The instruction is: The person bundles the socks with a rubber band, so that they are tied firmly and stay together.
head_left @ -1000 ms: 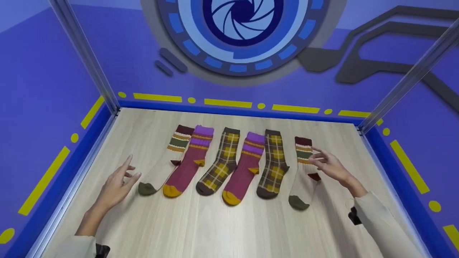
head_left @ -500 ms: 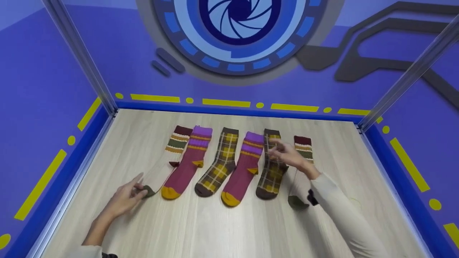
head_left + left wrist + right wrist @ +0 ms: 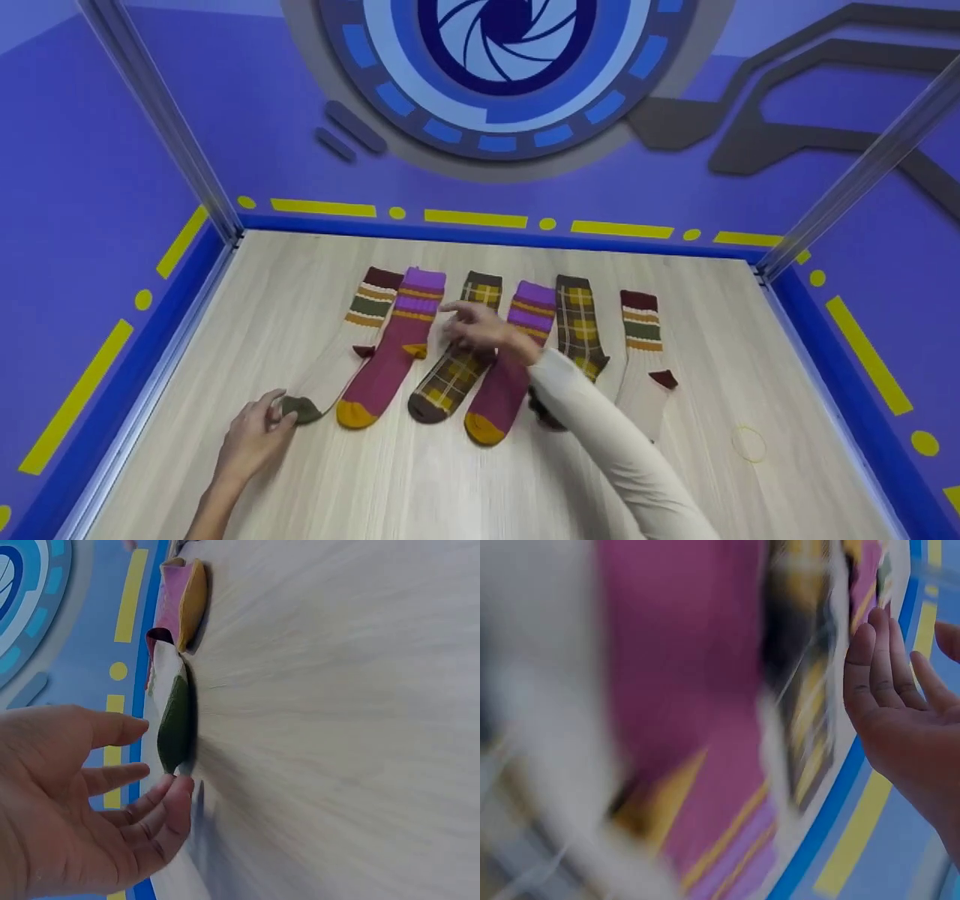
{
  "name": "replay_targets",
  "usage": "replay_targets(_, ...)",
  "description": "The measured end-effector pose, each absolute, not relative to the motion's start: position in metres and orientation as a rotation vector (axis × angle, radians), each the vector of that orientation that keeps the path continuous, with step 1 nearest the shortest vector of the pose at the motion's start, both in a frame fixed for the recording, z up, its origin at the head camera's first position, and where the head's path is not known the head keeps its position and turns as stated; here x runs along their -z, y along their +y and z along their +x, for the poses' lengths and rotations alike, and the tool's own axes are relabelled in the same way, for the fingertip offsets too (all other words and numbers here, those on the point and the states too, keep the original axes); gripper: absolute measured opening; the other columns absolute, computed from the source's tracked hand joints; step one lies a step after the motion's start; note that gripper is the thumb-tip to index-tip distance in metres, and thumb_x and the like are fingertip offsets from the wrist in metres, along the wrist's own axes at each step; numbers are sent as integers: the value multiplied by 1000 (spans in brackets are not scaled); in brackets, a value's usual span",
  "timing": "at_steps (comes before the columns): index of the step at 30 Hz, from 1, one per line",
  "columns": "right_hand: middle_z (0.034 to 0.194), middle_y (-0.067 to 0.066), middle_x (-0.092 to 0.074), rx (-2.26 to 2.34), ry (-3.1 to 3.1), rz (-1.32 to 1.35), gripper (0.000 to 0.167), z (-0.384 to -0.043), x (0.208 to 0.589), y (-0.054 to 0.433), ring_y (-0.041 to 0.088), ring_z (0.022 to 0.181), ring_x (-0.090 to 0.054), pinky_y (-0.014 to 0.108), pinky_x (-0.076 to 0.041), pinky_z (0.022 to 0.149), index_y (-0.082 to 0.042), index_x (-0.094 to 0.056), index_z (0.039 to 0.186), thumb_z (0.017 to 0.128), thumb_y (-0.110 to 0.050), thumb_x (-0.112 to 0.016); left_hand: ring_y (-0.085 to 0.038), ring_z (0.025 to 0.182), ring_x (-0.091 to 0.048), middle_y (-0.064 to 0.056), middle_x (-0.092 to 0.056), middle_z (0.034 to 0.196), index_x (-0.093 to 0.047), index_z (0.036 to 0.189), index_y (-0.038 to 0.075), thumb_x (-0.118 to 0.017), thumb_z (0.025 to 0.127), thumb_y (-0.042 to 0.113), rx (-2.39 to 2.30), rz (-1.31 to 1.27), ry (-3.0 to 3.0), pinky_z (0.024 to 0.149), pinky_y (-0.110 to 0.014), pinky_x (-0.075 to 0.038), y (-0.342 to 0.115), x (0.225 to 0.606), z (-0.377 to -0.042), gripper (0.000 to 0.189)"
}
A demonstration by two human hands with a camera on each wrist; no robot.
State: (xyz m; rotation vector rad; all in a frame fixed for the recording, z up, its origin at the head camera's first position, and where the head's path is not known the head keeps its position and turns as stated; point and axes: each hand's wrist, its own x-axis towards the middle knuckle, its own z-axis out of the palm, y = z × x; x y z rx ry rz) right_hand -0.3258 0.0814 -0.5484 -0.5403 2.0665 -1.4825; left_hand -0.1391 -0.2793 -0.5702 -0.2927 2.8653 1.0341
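Observation:
Six socks lie in a row on the tabletop. My left hand [image 3: 251,439] is at the green toe of the far-left cream sock [image 3: 322,375], fingertips right at the toe; in the left wrist view, its thumb and fingers are apart around the green toe [image 3: 174,727]. My right hand [image 3: 474,326] is over a brown-and-yellow plaid sock [image 3: 450,375], hiding its middle. Its fingers are extended and hold nothing in the right wrist view. On either side of that plaid sock lie maroon socks with purple cuffs, the left one [image 3: 382,367] and the right one [image 3: 510,382].
Another plaid sock [image 3: 577,322] lies partly under the right forearm, and the other cream sock [image 3: 641,367] lies at the far right. A thin yellow rubber band [image 3: 748,442] is on the pale wood table [image 3: 420,495]. Blue-purple panels [image 3: 262,112] stand around the table.
My right hand has swept left from the far-right cream sock, across the plaid and maroon socks, to the middle plaid one. My left hand has come down to the far-left sock's toe.

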Motion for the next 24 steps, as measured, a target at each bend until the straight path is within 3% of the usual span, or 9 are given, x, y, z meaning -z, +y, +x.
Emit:
replay_targets(7, 125, 33, -64, 1479, 2064, -597, 47, -320, 557, -5, 48, 109, -67, 47, -59, 91, 6, -45, 148, 103, -5, -54, -17, 70, -51, -4, -60, 85, -54, 140, 0, -60, 100, 31, -1007, -449, 2828, 60, -30, -37, -276, 575, -137, 52)
replay_targets(11, 113, 32, -68, 1424, 2021, -563, 55, -314, 563, -38, 43, 93, -71, 42, -62, 80, 3, -36, 154, 103, -7, -54, -16, 65, -50, -1, -59, 77, -58, 134, 1, -65, 97, 33, -985, -494, 2883, 56, -30, -36, -271, 578, -141, 49)
replay_targets(17, 80, 11, -65, 1342, 2056, -400, 61, -308, 570, -59, 12, 56, -61, 31, -59, 59, -1, -34, 157, 101, -12, -58, -15, 56, -48, 1, -57, 66, -58, 132, 0, -71, 92, 18, -962, -536, 2902, 52, -30, -35, -268, 580, -144, 46)
replay_targets(24, 73, 5, -63, 1261, 2063, -412, 50, -299, 564, -62, 9, 51, -60, 26, -55, 51, 1, -48, 149, 102, -13, -58, -19, 62, -49, -2, -57, 70, -61, 131, 3, -70, 91, 13, -925, -572, 2892, 54, -32, -34, -298, 575, -132, 43)
